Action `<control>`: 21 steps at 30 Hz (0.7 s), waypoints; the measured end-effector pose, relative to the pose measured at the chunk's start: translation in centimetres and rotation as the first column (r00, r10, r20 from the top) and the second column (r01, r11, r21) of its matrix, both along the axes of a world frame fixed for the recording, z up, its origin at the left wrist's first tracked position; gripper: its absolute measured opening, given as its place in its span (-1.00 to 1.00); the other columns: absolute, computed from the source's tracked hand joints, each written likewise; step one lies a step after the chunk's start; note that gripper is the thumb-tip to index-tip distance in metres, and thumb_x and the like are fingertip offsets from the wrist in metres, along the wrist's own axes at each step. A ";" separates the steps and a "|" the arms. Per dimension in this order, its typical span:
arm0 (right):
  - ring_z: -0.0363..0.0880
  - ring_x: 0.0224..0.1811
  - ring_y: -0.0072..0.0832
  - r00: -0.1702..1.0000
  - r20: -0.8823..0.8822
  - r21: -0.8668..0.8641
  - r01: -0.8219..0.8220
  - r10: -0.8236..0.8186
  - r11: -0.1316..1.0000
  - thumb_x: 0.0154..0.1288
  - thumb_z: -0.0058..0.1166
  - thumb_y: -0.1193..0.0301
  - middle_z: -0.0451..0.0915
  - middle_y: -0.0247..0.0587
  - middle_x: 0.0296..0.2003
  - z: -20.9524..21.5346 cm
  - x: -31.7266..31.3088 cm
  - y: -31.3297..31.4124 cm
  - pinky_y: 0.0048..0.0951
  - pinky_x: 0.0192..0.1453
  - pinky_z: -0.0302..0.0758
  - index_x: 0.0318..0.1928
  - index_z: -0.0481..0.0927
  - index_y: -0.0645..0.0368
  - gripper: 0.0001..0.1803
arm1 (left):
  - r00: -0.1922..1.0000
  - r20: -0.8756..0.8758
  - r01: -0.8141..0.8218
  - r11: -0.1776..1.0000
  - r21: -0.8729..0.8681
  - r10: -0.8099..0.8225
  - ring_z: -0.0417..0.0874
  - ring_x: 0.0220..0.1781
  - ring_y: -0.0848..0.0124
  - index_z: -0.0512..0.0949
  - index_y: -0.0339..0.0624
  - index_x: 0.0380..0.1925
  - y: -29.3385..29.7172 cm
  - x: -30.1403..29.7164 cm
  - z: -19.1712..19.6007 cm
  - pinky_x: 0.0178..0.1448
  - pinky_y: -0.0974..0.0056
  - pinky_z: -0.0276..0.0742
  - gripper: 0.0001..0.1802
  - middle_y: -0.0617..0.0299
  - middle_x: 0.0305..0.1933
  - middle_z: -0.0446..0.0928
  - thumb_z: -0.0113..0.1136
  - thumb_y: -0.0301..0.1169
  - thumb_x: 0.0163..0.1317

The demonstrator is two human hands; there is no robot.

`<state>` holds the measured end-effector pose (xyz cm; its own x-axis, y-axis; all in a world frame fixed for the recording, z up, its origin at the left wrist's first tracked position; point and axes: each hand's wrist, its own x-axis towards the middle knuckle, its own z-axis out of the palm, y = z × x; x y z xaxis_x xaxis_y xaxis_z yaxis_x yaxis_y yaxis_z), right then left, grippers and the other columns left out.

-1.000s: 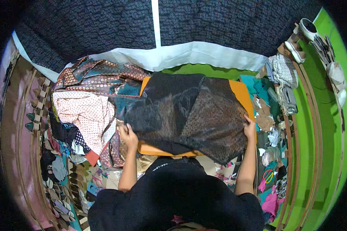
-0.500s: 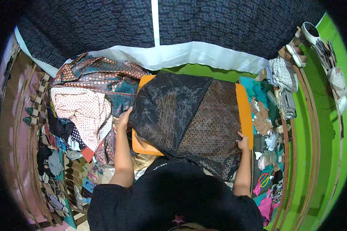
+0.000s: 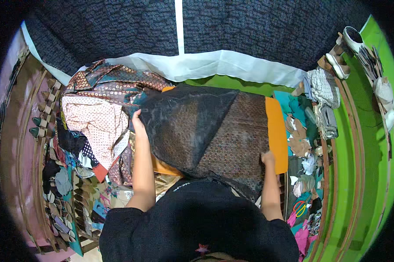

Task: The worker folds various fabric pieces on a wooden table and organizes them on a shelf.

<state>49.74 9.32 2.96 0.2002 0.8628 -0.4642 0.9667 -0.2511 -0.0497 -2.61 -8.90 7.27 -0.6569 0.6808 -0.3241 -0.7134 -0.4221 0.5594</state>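
Observation:
A sheer black, patterned cloth [image 3: 223, 131] lies folded over a flat orange board [image 3: 276, 135] in front of my body. One diagonal fold edge crosses its middle, and its left half looks darker and more layered. My left hand [image 3: 138, 121] grips the cloth's left edge, thumb upward, with the other fingers hidden beneath. At the opposite side my right hand [image 3: 268, 159] is closed on the cloth's right edge, over the orange board. The board's orange shows as a wide strip on the right and small pieces at the upper and lower left.
Heaped at the left are a brown-and-teal patterned cloth [image 3: 118, 81] and a white dotted cloth [image 3: 94, 115]. Shoe racks [image 3: 44, 109] stand beyond them. On the right are fabric scraps [image 3: 298, 139], red-and-yellow-handled scissors [image 3: 300, 208] and folded clothes [image 3: 323, 94]. A dark curtain [image 3: 249, 35] hangs ahead.
The black cloth has shifted left across the board, covering more of its left side and baring more orange at right. Both hands have moved left; the right one came inward from the board's edge.

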 end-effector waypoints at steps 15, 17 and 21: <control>0.41 -0.49 -0.18 0.855 -0.357 0.887 0.184 0.376 0.423 -0.16 0.23 0.46 0.40 -0.11 -0.57 8.7 0.6 7.1 -0.27 -0.40 0.32 -0.46 0.32 0.19 -0.69 | 0.849 -0.267 -0.447 0.889 0.102 0.457 0.48 -0.17 0.12 0.42 -0.26 -0.20 -6.2 -5.5 6.5 -0.08 0.12 0.41 -0.54 0.03 -0.18 0.46 -0.10 -0.22 -0.11; 0.41 -0.49 -0.13 0.901 -0.315 0.900 0.185 0.297 0.394 -0.16 0.21 0.47 0.41 -0.13 -0.57 8.0 4.2 6.2 -0.23 -0.40 0.31 -0.47 0.33 0.17 -0.71 | 0.924 -0.129 -0.319 0.910 0.264 0.361 0.46 -0.18 0.12 0.41 -0.24 -0.20 -8.3 -2.8 3.9 -0.04 0.12 0.41 -0.53 0.05 -0.20 0.45 -0.13 -0.38 -0.25; 0.44 -0.44 -0.11 0.976 -0.219 0.727 0.149 0.021 0.670 -0.17 0.25 0.42 0.44 -0.14 -0.55 4.9 7.0 2.1 -0.19 -0.32 0.34 -0.42 0.36 0.13 -0.68 | 0.897 -0.350 -0.426 0.739 -0.522 0.270 0.43 -0.24 0.27 0.50 -0.23 -0.53 -17.8 -0.7 -11.1 -0.20 0.18 0.32 -0.74 0.15 -0.42 0.47 -0.03 -0.39 -0.33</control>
<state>56.76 11.39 7.88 0.2485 0.9268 0.2818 0.8977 -0.1111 -0.4263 -3.30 -26.70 -3.84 -0.9175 0.1251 -0.3775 -0.3941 -0.1590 0.9052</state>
